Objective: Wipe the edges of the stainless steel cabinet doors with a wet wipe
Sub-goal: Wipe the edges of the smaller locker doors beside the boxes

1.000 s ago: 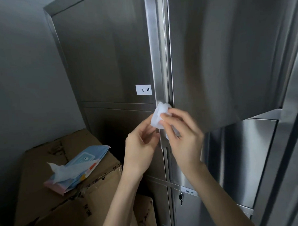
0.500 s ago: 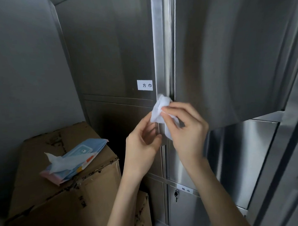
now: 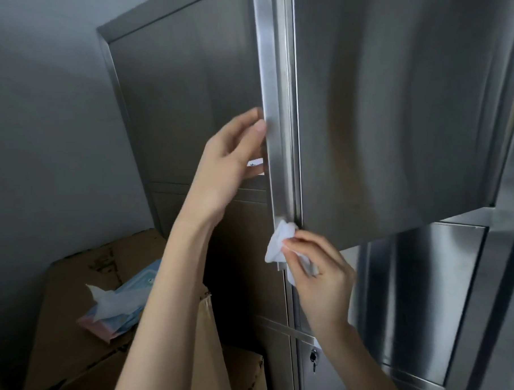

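While left hand (image 3: 228,163) grips door edge (image 3: 271,105) to steady it, my right hand (image 3: 321,277) pinches wet wipe (image 3: 277,241)
Bunched small, I judge, to press into the edge's lower end

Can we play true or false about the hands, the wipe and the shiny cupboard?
1. The right hand pinches the white wipe. True.
2. The wipe is at the very top of the door edge. False: it is near the bottom end of it.
3. The left hand holds a second wipe. False: it holds no wipe and is higher up at the door edge.
4. A pack of wipes lies on a cardboard box. True.
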